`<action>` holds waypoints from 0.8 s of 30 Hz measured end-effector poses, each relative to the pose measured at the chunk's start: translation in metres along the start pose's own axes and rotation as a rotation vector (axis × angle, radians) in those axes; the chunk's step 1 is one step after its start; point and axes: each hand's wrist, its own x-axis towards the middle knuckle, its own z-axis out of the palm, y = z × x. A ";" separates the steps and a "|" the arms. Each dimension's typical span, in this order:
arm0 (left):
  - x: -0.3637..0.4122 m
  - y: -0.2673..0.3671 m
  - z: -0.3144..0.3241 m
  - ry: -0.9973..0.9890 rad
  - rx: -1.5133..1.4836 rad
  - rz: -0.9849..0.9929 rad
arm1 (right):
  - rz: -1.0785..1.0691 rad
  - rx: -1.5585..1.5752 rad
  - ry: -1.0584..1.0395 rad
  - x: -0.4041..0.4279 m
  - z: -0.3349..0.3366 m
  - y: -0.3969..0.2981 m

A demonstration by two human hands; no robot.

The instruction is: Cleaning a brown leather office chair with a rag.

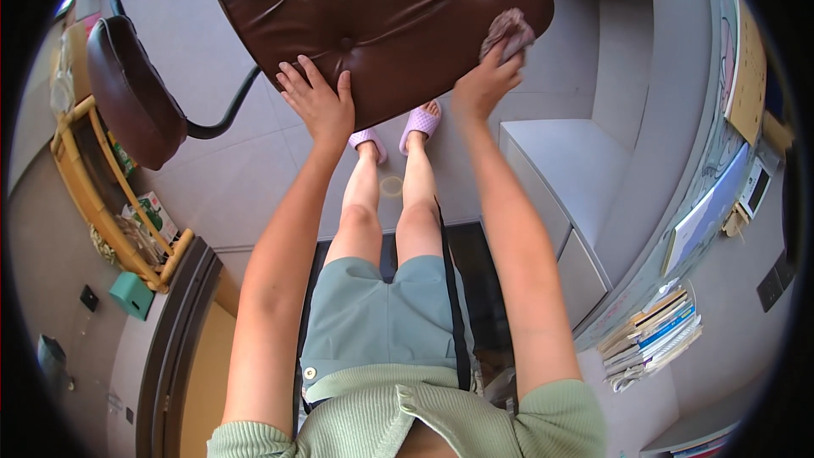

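A dark brown, button-tufted leather-like chair cushion point(394, 32) fills the top middle of the head view. Near its lower left edge, my left hand point(318, 98) lies flat on it with the fingers spread. My right hand point(489, 83) grips a crumpled brownish-pink cloth point(509, 35) against the cushion's right part, near the edge. A padded brown armrest point(137, 92) on a curved black metal tube point(222, 127) stands to the left.
Below the cushion are my feet in pink slippers point(421, 122) on grey floor tiles. A low white cabinet point(566, 159) stands at the right, near a stack of books point(655, 337). A bamboo rack point(108, 203) and a teal box point(131, 294) are at the left.
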 end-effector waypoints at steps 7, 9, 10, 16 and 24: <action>0.013 -0.009 0.000 -0.007 0.083 0.035 | 0.118 0.211 -0.446 -0.130 -0.001 -0.065; 0.018 -0.013 -0.001 -0.012 0.086 0.045 | 0.000 0.247 -0.478 -0.142 -0.015 -0.082; 0.021 -0.015 -0.003 -0.021 0.088 0.049 | -0.013 0.308 -0.474 -0.143 -0.023 -0.086; 0.030 -0.010 -0.029 0.000 0.047 0.131 | -0.156 0.423 -0.571 -0.089 -0.057 -0.076; 0.035 0.021 -0.065 -0.557 -0.984 -0.190 | -0.096 0.825 -0.492 0.003 -0.058 -0.097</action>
